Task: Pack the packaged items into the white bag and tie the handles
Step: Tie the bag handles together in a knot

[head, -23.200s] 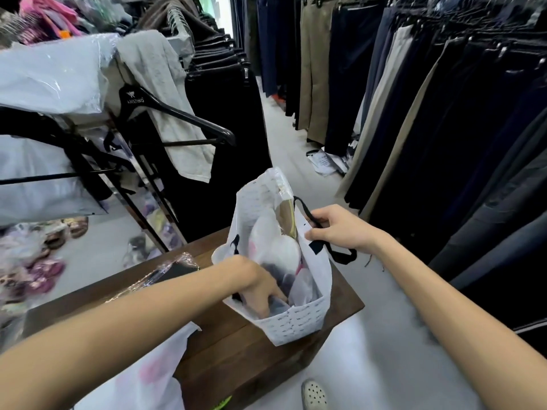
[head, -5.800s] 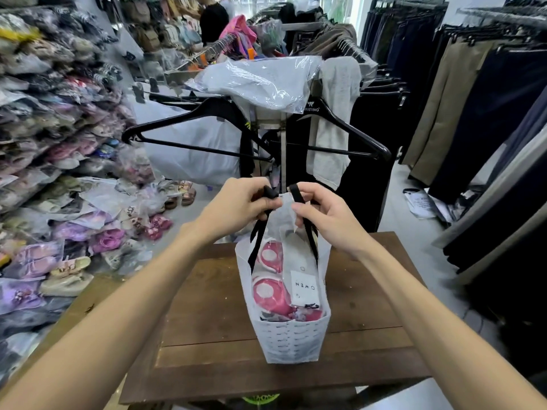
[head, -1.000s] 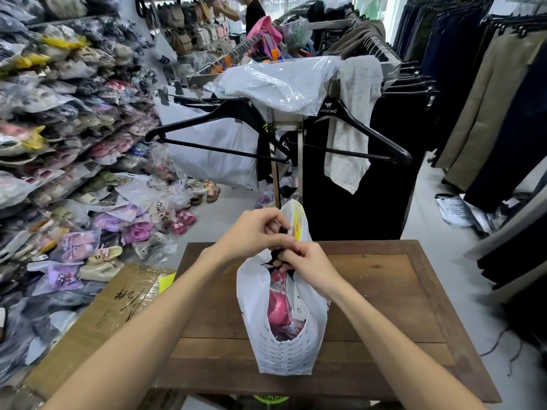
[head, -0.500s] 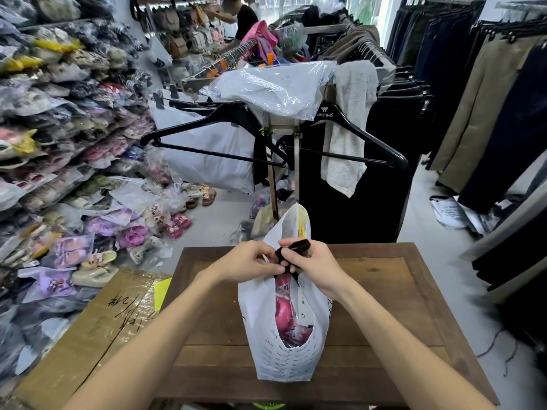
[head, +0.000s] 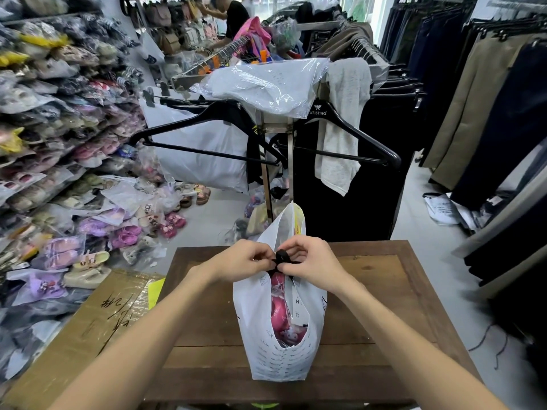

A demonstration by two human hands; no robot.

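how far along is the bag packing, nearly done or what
Nearly done. Packing looks finished: the pink packaged items sit inside the white bag, which stands upright on the wooden table. In hand: the left hand and right hand pinch the black handles together at the top. Left: the knot; whether it is tight cannot be told.

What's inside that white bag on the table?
Through the open side of the white bag, pink packaged items and a white tag show. Both hands pinch the black handles together on top. Anything deeper or behind the bag's walls is hidden.
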